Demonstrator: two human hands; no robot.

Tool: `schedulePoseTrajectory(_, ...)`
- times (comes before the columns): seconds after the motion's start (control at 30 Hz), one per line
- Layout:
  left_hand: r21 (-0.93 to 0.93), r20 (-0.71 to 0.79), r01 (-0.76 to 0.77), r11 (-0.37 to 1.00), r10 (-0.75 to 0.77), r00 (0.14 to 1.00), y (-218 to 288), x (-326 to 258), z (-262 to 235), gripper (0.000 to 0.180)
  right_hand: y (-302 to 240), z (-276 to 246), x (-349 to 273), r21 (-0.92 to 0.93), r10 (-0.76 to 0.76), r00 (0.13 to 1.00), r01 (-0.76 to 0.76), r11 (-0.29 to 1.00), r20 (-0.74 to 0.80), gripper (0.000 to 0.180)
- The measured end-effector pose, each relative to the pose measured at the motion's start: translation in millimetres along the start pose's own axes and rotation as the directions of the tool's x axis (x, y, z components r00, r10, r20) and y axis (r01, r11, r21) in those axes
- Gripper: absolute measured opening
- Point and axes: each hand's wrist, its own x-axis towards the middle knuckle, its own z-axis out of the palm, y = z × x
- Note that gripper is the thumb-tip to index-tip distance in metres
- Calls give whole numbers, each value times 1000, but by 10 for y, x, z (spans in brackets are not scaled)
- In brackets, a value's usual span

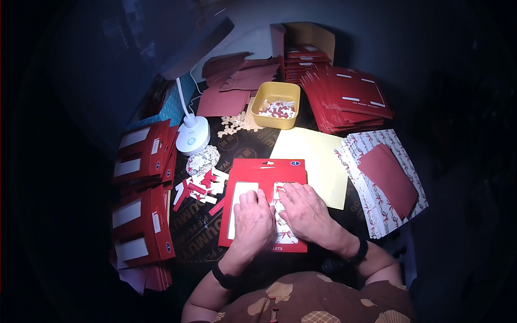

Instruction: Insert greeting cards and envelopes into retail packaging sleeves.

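Right in front of me lies a red card sleeve with two cut-out windows and a hanging slot at its top. My left hand rests on it, fingers lying over the left window, which shows plain white. Across the right window, my right hand lies with its fingers stretched out, pressing on a patterned paper wallet with red bows. Both hands are open and partly cover the windows. Beneath the sleeve's upper right side sticks out a pale yellow sheet.
Patterned sheets with a red envelope on top stand at right. Behind are red sleeves, a yellow tub of small pieces and red envelopes. At left are a lamp, paper strips and windowed sleeves.
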Motion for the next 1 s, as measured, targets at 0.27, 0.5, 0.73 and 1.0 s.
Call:
schedulePoseTrajectory(0.27,15,-18,0,1000,0,1000,-9,-1,44,45,-12,-42,-27,-14,17,994,-16,1000,108,51)
schedulePoseTrajectory(0.5,54,-40,-8,999,10,999,23,-15,50,43,-37,-29,-46,-38,-17,998,19,999,52,46)
schedulePoseTrajectory(0.73,48,-41,-5,999,7,999,42,-12,-3,44,138,-68,-37,192,280,960,-270,943,-27,38)
schedulePoseTrajectory(1.0,-7,-75,17,1000,-17,997,56,-12,9,45,182,-44,-67,327,615,788,-589,739,28,34)
